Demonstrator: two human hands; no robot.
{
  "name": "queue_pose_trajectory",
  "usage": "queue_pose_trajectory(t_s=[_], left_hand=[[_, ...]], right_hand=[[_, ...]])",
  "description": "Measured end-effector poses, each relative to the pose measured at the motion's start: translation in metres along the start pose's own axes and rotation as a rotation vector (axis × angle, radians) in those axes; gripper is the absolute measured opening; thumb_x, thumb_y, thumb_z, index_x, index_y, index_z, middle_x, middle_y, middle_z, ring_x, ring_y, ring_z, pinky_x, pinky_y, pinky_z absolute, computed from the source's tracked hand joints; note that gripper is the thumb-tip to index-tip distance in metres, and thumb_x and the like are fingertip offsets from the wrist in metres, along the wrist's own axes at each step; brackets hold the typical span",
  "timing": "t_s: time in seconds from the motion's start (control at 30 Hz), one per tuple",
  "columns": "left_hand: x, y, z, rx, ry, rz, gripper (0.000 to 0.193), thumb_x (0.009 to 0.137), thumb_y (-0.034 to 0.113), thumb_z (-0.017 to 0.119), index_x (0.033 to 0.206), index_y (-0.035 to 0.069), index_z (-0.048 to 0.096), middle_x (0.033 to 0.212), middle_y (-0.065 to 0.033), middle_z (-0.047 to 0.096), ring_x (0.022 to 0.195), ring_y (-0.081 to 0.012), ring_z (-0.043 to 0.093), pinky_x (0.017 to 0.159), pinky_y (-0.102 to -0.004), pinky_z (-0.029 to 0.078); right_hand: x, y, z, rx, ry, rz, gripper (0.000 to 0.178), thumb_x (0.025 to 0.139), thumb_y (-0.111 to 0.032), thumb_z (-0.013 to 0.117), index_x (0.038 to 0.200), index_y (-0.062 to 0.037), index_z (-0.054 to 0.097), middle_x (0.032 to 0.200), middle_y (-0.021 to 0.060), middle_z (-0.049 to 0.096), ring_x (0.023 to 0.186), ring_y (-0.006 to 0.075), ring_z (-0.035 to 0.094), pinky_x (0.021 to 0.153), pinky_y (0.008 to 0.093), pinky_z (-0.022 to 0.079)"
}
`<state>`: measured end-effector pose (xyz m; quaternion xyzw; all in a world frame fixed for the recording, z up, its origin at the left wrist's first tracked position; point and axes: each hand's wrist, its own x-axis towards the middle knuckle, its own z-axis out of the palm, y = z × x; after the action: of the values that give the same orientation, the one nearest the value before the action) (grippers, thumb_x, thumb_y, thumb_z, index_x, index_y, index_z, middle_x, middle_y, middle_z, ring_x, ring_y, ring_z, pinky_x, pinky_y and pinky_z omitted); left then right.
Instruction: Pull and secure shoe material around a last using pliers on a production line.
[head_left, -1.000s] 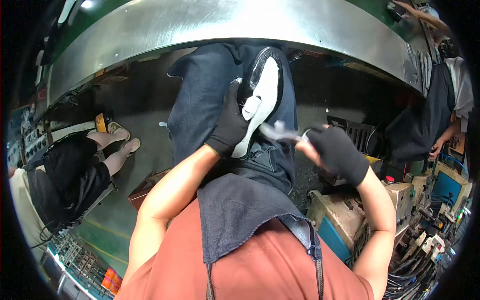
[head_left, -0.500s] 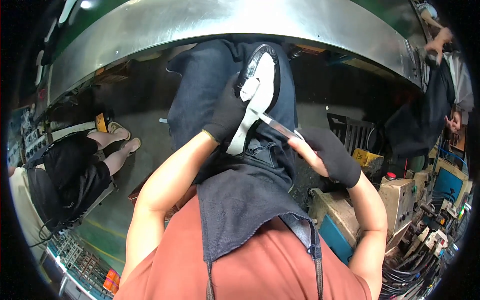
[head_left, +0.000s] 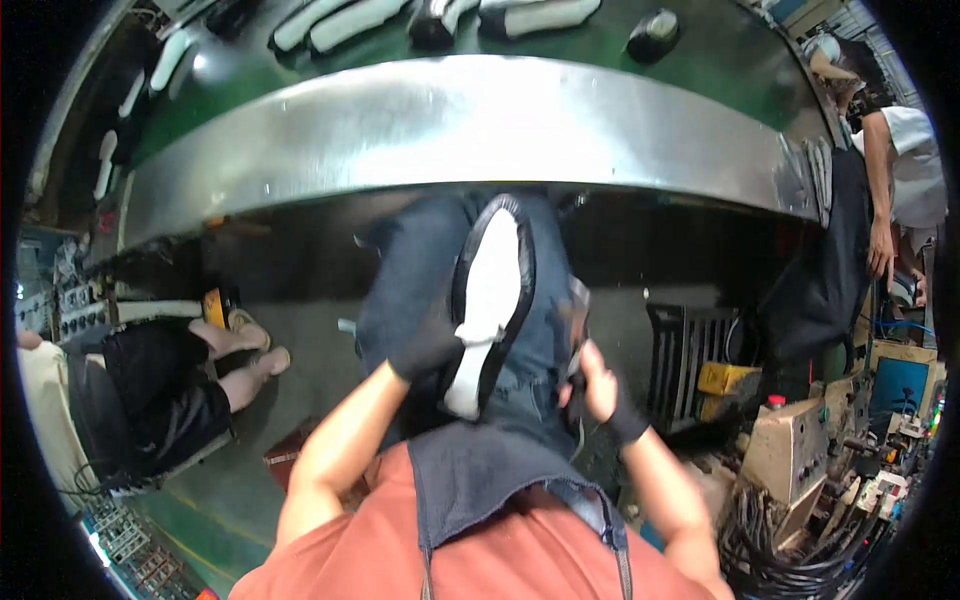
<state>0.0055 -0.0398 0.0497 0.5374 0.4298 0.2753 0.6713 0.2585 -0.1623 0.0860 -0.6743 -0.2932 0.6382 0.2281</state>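
A shoe (head_left: pixel 497 265) with a black upper and a white underside lies sole up over my lap, toe pointing away. My left hand (head_left: pixel 425 345), in a black glove, grips its left side near the narrow waist. Something white crosses the sole beside that thumb; whether it is a thumb cover or a scrap I cannot tell. To the right of the shoe and apart from it, my right hand (head_left: pixel 604 390) is closed around a slim metal tool (head_left: pixel 578 315). Motion blurs the tool, so its kind is unclear. This hand has a black glove with bare fingertips.
Beyond my knees runs a metal ledge (head_left: pixel 470 125), with a green belt (head_left: pixel 590 85) behind it carrying several shoes (head_left: pixel 540 17). A black slatted crate (head_left: pixel 685 350) and machinery (head_left: pixel 785 440) stand at right. One person (head_left: pixel 170 370) sits at left; another (head_left: pixel 885 180) works at far right.
My right hand has drawn the tool off the sole, rightward and closer to my body; the tool now points away from me. My view has shifted, bringing the shoes on the belt into sight.
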Motion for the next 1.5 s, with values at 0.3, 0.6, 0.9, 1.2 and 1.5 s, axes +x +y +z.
queue_pose_trajectory(t_s=[0.3,0.6,0.9,1.2,1.5], left_hand=[[0.136,0.092,-0.122,-0.659,-0.03,-0.077,0.059,0.089,0.049,0.066,0.126,0.004,0.056,0.111,-0.0134,0.066,0.099,-0.0224,0.066,0.088,-0.0345,0.055],[0.401,0.234,-0.217,1.308,0.764,0.462,0.063,0.08,0.026,0.07,0.134,0.002,0.046,0.113,-0.0276,0.061,0.1,-0.0442,0.062,0.088,-0.0459,0.05],[0.436,0.191,-0.063,0.915,0.398,0.411,0.077,0.079,0.03,0.076,0.141,0.001,0.043,0.131,-0.0255,0.054,0.122,-0.0352,0.054,0.102,-0.0355,0.043],[0.213,0.163,-0.102,-0.018,0.172,0.319,0.066,0.073,0.017,0.072,0.134,0.0,0.053,0.122,-0.0106,0.062,0.111,-0.0212,0.058,0.094,-0.0318,0.048],[-0.028,0.089,-0.11,0.271,0.174,0.429,0.066,0.067,0.011,0.082,0.128,0.004,0.056,0.136,-0.0134,0.052,0.128,-0.0285,0.05,0.107,-0.0411,0.039]], right_hand=[[0.062,0.067,0.029,0.284,0.154,0.204,0.087,0.095,-0.072,0.024,0.073,-0.0007,0.069,0.064,0.0124,0.065,0.063,0.0223,0.063,0.068,0.0325,0.05],[0.118,0.006,0.01,0.296,0.002,0.181,0.072,0.099,-0.062,0.032,0.074,-0.0022,0.063,0.06,0.0093,0.062,0.054,0.0186,0.062,0.056,0.0314,0.051],[0.109,-0.015,0.009,0.369,0.057,0.169,0.059,0.102,-0.052,0.036,0.081,-0.0031,0.062,0.059,0.0065,0.059,0.05,0.0144,0.06,0.05,0.0281,0.048],[0.092,-0.005,0.002,0.285,0.038,-0.002,0.071,0.1,-0.06,0.034,0.071,-0.0022,0.062,0.06,0.0086,0.061,0.051,0.0173,0.059,0.054,0.0288,0.05],[0.02,0.018,0.017,0.197,0.055,-0.065,0.076,0.098,-0.066,0.028,0.078,-0.0023,0.064,0.066,0.0097,0.062,0.064,0.0201,0.062,0.068,0.0306,0.052]])
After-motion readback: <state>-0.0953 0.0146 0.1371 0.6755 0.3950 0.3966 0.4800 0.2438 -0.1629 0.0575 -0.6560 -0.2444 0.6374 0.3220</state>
